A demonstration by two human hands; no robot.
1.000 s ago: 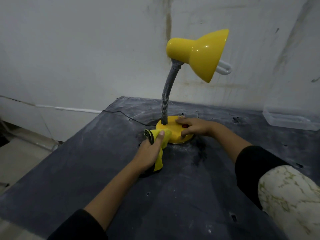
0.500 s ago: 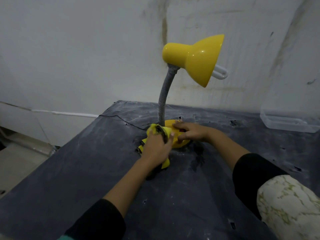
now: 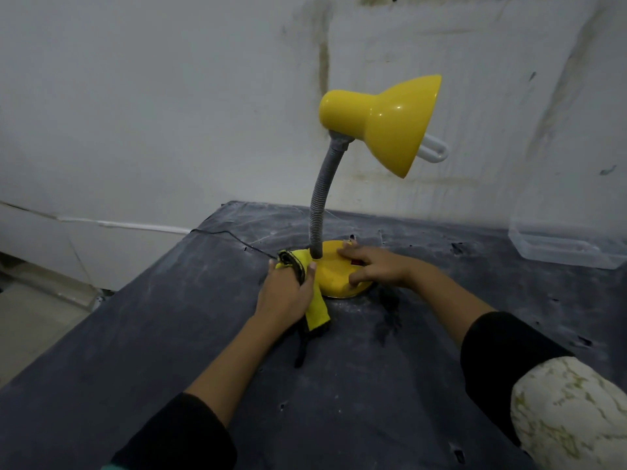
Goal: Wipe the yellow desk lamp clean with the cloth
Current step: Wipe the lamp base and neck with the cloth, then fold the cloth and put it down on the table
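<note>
Lamp: yellow desk lamp upright on dark table, far-middle of the top, close to the wall.
Base: round yellow base flat on the table; red switch on top, partly covered by fingers.
Neck: grey flexible neck rising from the base's rear left, curving right into the shade.
Shade: yellow shade tilted down to the right; white bulb poking past the rim.
Cloth: yellow cloth with dark edging, bunched against the base's left side at the foot of the neck; tail trailing on the table toward the camera.
Left hand: left hand curled tight round the cloth, pressing the bunch onto the base's left edge.
Right hand: right hand spread wide and fairly flat on top of the base, thumb at the near edge, holding nothing.
Cord: thin black cord running from the base area left, over the table's far-left edge.
Container: clear plastic container at the table's far right, well apart from the lamp.
Wall: stained white wall behind.
Sleeves: black sleeves on both forearms.
</note>
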